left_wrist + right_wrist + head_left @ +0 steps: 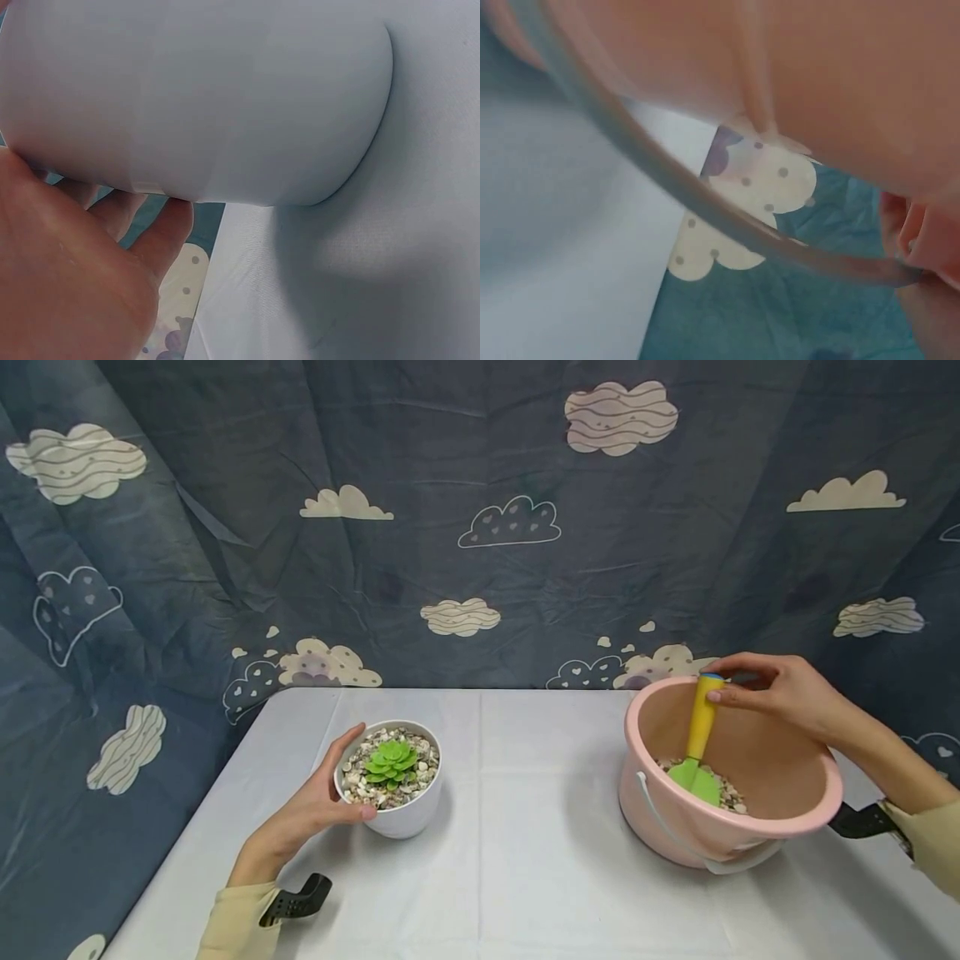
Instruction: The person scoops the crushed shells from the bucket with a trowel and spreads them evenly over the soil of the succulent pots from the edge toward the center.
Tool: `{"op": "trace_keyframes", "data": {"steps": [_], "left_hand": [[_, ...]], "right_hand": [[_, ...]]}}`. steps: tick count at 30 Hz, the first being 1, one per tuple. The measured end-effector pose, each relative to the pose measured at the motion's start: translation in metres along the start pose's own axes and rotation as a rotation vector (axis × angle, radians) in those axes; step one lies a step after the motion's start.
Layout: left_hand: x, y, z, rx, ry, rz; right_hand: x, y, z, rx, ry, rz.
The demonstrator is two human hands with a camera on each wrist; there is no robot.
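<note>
My left hand (311, 806) holds the side of a white flower pot (407, 818), thumb at its near rim and fingers round the far left side. In the pot sits a green succulent (391, 763) among pale pebbles (358, 787). The left wrist view shows the smooth pot wall (202, 105) close up, resting on the table. Over on the right, my right hand (791, 693) pinches the yellow handle of a toy shovel (702, 718) near its blue end. Its green blade points down into a pink bucket (652, 822), against pebbles (731, 795) there.
A white cloth covers the table (525, 860). The bucket's pale handle (738, 862) hangs down its near side; the right wrist view also shows this handle (675, 184). Behind the table hangs a dark cloud-patterned curtain (420, 560). Black straps (296, 902) circle both wrists.
</note>
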State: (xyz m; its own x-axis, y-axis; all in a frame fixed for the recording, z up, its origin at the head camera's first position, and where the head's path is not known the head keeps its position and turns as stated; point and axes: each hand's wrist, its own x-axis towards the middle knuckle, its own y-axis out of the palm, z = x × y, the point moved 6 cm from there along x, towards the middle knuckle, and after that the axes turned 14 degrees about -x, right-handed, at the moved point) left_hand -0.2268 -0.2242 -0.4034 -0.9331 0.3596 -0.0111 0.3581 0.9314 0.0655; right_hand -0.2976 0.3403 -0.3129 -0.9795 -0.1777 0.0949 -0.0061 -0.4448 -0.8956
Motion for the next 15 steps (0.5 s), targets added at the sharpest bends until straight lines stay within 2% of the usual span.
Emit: {"op": "trace_keyframes", "data": {"steps": [4, 8, 11, 15], "left_hand": [[0.0, 0.0, 0.0, -0.005, 0.009, 0.005], [-0.001, 0.0, 0.0, -0.01, 0.008, 0.006], [-0.001, 0.0, 0.0, -0.012, 0.004, 0.003], [-0.001, -0.001, 0.0, -0.012, 0.002, 0.004]], "right_hand": [[0.006, 0.006, -0.008, 0.088, -0.007, 0.111], [0.008, 0.01, -0.012, 0.157, -0.01, 0.173], [0.008, 0.009, -0.012, 0.162, -0.008, 0.17], [0.005, 0.004, -0.008, 0.173, -0.03, 0.106]]}}
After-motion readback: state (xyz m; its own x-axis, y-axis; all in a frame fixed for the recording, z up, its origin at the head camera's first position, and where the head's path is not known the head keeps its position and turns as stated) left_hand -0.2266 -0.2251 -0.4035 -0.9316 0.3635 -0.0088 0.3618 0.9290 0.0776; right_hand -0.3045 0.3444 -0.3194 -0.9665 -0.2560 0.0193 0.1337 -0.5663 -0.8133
